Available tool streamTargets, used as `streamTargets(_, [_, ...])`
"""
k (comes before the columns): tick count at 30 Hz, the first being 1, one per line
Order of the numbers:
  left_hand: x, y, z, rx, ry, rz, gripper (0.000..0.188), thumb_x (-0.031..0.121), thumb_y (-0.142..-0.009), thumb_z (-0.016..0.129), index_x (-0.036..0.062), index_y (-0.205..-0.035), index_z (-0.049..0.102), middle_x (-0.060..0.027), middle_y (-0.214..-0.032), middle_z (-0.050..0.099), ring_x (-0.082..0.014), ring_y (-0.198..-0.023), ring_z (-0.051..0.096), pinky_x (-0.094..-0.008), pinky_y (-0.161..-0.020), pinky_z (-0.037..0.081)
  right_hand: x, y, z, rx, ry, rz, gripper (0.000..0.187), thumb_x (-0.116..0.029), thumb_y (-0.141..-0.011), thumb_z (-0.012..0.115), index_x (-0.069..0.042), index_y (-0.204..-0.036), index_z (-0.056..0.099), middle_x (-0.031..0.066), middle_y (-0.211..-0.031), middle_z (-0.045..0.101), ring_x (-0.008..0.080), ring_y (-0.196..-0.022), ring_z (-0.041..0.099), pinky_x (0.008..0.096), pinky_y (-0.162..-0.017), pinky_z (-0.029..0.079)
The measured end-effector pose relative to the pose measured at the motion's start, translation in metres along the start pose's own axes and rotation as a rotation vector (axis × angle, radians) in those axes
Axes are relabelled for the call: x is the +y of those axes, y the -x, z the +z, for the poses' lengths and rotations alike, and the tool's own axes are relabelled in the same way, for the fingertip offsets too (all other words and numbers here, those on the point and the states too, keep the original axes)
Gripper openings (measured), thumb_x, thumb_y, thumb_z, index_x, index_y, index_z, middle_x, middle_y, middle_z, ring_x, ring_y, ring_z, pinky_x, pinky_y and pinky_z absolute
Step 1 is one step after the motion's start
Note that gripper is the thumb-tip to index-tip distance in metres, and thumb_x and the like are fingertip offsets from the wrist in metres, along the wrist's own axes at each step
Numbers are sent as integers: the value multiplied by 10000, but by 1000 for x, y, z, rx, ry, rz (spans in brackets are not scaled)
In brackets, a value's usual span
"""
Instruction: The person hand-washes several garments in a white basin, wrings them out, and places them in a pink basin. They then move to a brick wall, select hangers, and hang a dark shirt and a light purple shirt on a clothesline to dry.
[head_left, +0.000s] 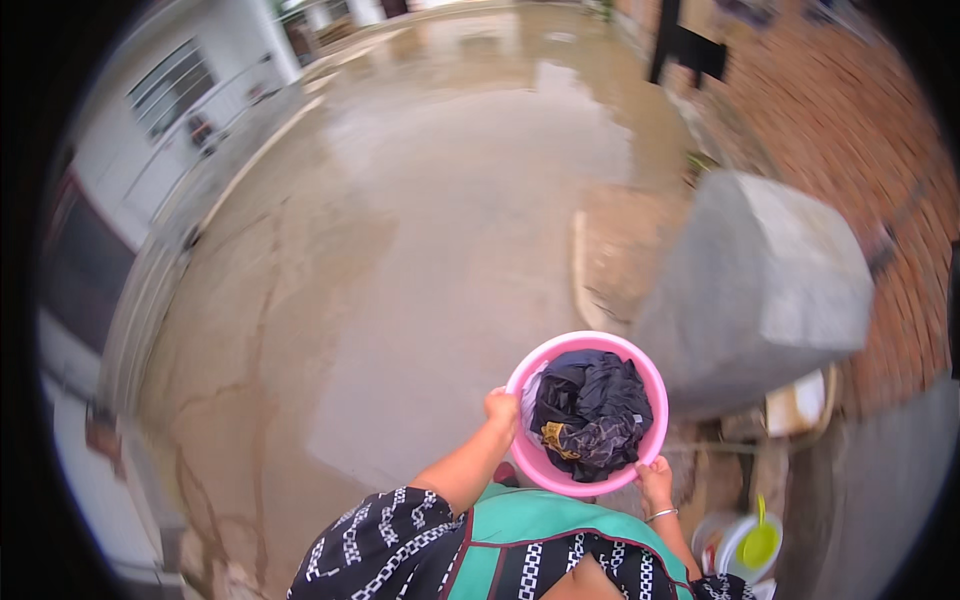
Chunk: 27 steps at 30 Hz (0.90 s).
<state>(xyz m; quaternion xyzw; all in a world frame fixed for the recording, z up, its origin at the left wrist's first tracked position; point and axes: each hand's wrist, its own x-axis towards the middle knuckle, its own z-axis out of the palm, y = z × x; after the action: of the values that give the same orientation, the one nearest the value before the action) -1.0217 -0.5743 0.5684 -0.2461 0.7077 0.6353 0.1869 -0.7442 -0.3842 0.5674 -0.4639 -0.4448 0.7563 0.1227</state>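
Observation:
A round pink basin point(520, 378) is held out in front of my body, above the ground. Dark, crumpled clothes point(592, 400) lie bunched inside it, with a yellow-brown printed patch near the front and a paler cloth at the left side. My left hand point(501, 408) is closed on the basin's left rim. At the near right of the rim, my right hand point(655, 480) grips too, with a bangle on that wrist. The undersides of the fingers are hidden by the basin.
Wet concrete point(420, 240) with puddles stretches ahead. A large grey block-like structure point(760, 270) stands close on the right, before a brick surface point(850, 110). Low at right are a white bucket point(712, 540) and a lime-green dipper point(759, 545). White building walls point(120, 170) and steps line the left.

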Motion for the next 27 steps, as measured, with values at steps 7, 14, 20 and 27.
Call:
streamTargets(7, [120,-101,-27,239,204,113,194,-62,-767,497,-17,-922,604,-97,-828,637,-169,-713,593,-296,-644,476,-75,-123,145,-324,25,-25,193,31,-802,547,-74,-954,492,15,-805,581,124,-685,586,262,-591,520])
streamTargets(14, [194,-240,-46,252,334,140,240,-78,-752,461,-23,-934,607,-109,-816,631,-191,-702,590,-325,-628,478,-122,-217,290,-396,127,-116,176,17,-800,547,-78,-937,493,8,-795,581,114,-674,584,248,-580,505])
streamTargets(20, [292,-392,-24,288,325,25,220,-76,-738,459,-22,-884,615,-93,-777,614,-195,-667,580,-328,-595,476,-169,-351,442,-398,241,-84,205,12,-813,556,-60,-1001,518,13,-864,583,122,-741,580,256,-621,504])
streamTargets(27, [341,-600,-4,196,332,15,211,-72,-710,429,-1,-787,611,-66,-713,594,-179,-603,557,-308,-532,452,-190,-464,590,-346,329,-170,215,30,-788,584,-34,-987,533,31,-862,590,131,-774,574,288,-678,506])
